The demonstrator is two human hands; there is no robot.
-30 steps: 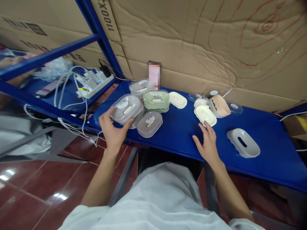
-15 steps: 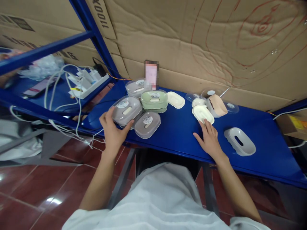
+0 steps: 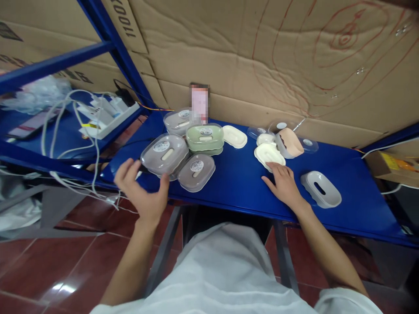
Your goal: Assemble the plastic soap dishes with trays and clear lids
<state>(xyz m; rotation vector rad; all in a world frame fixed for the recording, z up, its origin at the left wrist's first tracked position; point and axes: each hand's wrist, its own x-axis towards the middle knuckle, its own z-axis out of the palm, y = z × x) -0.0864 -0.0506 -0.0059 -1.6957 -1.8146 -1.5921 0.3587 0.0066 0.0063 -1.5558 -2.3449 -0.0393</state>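
Observation:
My left hand [image 3: 144, 192] is open, its fingers spread just in front of a grey soap box with a clear lid [image 3: 165, 155]. That box rests on top of others in a group. Beside it sit another grey soap box [image 3: 197, 172], a green soap box [image 3: 205, 137] and a grey one behind [image 3: 178, 121]. My right hand [image 3: 284, 183] lies open, fingertips at the near edge of a cream oval tray [image 3: 270, 156]. Behind that tray are a smaller cream piece [image 3: 266, 139] and a peach-coloured container [image 3: 290, 144]. A grey slotted base [image 3: 321, 189] is to the right.
Another cream tray [image 3: 235, 136] lies mid-table, and clear lids [image 3: 309, 145] sit at the back. A phone [image 3: 199, 102] leans on the cardboard wall. At left, a power strip [image 3: 114, 124] trails white cables. The blue table [image 3: 235, 187] has its front edge near my lap.
My left hand has come off the grey soap box and moved left and toward me, fingers spread. My right hand has stayed by the cream tray. The view has shifted slightly.

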